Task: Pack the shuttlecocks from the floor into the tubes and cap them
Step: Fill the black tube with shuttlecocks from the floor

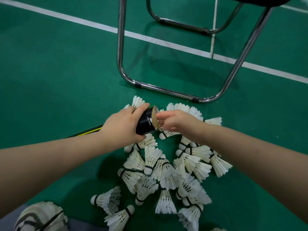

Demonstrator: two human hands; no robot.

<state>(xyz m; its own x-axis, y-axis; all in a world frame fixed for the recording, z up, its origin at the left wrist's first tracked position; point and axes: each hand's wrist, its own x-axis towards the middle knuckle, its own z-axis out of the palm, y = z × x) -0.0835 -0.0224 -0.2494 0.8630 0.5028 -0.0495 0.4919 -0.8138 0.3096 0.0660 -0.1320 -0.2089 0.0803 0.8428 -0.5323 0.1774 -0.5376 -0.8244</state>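
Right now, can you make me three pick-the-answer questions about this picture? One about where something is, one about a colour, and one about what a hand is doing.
1. Where do the loose shuttlecocks lie?
A. On a table
B. On the floor
C. In a basket

2. What colour is the floor?
A. Green
B. Red
C. Yellow

3. What is the left hand doing?
A. Lying flat
B. Waving
C. Gripping the black tube

Answers:
1 B, they are scattered in a heap on the court floor.
2 A, the court surface is plainly green.
3 C, its fingers wrap round the tube.
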